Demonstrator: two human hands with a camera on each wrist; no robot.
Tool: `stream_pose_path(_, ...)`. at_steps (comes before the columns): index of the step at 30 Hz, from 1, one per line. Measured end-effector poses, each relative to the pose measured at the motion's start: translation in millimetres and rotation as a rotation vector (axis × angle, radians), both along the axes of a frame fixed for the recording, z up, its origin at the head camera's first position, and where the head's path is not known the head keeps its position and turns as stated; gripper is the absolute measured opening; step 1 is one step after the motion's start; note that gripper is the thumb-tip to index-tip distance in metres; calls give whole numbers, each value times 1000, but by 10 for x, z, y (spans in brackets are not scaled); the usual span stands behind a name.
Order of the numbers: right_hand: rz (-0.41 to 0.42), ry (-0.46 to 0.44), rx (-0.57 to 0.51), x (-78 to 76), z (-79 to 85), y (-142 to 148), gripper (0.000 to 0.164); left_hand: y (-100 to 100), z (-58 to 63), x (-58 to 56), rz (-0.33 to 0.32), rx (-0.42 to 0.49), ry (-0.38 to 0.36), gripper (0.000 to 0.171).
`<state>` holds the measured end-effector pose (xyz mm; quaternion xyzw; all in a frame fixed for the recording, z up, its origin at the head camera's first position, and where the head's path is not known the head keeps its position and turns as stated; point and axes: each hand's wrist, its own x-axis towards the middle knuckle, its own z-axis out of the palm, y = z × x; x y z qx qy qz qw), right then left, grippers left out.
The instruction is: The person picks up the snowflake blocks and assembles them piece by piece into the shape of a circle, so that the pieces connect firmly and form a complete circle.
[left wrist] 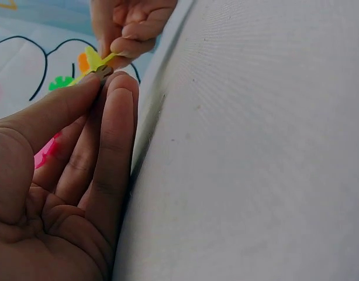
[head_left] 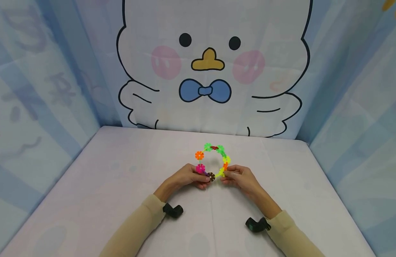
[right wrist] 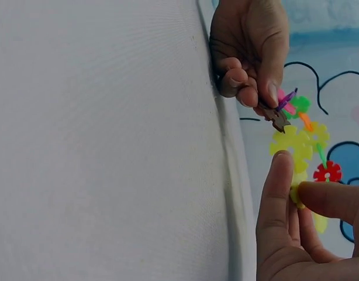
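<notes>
A ring of notched plastic snowflake discs [head_left: 199, 155] is held up between both hands, its pieces green, red, orange, pink, purple, yellow and brown. My left hand [head_left: 188, 175] pinches the brown disc [right wrist: 277, 119] between thumb and forefinger at the ring's near side. Beside that thumb sits a pink disc [head_left: 200, 168]. From the other side, my right hand [head_left: 244, 178] pinches a small yellow disc at the lower right of the ring. In the right wrist view a larger yellow disc [right wrist: 292, 146] stands at the forefinger's tip, its edge meeting the brown disc.
A pale cloth-covered table [head_left: 127, 185] lies under both hands. Behind it hangs a backdrop [head_left: 204, 117] with a printed cartoon bird, and blue patterned curtains [head_left: 40, 107] close in the sides. Dark wrist cameras [head_left: 173, 210] sit at the beige sleeves [head_left: 133, 225].
</notes>
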<state>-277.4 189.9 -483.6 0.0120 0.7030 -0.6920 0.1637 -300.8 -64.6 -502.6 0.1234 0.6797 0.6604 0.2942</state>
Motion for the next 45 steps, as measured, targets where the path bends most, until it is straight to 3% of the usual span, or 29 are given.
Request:
stream_pose_path(7, 5, 17, -17, 16, -6, 4, 16, 5, 1, 3, 36, 8, -12, 22)
stream_pose_path(19, 30, 79, 42, 76, 33, -22, 17, 14, -19, 13, 70, 3, 3, 21)
stream_pose_path(29, -41, 126, 89, 114, 2, -126, 13, 23, -9, 1, 94, -8, -21, 20)
stream_pose_path(36, -59, 148, 71, 116, -5, -116, 16, 48, 16, 0, 76, -9, -31, 21)
stream_pose_path(41, -59, 100, 54, 77, -31, -88, 17, -55, 108, -11, 33, -113, -23, 27)
stream_pose_path(45, -59, 51, 78, 24, -67, -91, 21, -211, 200, -54, 92, -220, 4, 30)
